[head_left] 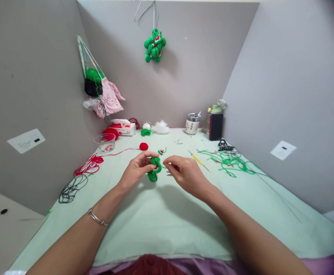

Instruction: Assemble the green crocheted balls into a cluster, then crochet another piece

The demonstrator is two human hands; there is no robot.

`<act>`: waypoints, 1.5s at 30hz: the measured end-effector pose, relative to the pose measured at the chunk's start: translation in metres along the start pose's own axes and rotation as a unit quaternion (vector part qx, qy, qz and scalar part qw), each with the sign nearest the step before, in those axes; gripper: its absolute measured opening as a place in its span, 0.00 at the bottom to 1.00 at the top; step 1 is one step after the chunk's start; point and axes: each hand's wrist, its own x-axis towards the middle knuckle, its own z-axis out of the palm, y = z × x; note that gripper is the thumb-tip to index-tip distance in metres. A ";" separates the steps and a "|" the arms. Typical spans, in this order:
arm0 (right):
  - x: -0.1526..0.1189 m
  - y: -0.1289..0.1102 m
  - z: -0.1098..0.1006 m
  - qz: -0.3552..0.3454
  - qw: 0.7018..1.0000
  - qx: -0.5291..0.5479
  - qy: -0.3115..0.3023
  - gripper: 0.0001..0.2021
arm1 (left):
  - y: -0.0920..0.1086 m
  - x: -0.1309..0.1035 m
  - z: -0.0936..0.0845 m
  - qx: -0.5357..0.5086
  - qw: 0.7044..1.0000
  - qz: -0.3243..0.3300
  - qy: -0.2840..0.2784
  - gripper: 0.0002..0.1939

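My left hand [140,166] is closed around a small green crocheted piece [153,176] that has a bit of white and red showing in its middle. Just to its right, my right hand [184,172] pinches thumb and forefinger together, with a short green strand running between the fingertips and the piece. Grey pointed blades, like scissor tips [169,173], poke out below the right hand; whether they are held or lie on the table I cannot tell. Beyond the hands lies a tiny green, red and white crocheted bit [161,151].
A red yarn ball [143,146] trails a strand leftward to tangled red yarn [89,165]. To the right lie a yellow-handled crochet hook [200,162] and loose green yarn [238,164]. A clear bowl [104,143], tissue pack [124,128], jar [192,125] and phone [216,127] stand further back.
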 end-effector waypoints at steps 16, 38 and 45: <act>0.005 0.008 0.015 0.135 0.967 0.216 -0.029 0.08 | -0.005 -0.003 0.006 -0.015 0.999 -0.024 0.046 0.15; 0.007 0.012 0.015 0.183 0.934 0.292 -0.089 0.05 | -0.008 -0.002 0.013 0.023 0.998 -0.022 0.052 0.16; 0.009 0.017 0.014 0.211 0.909 0.342 -0.113 0.07 | -0.012 -0.003 0.012 0.062 0.997 -0.016 0.049 0.14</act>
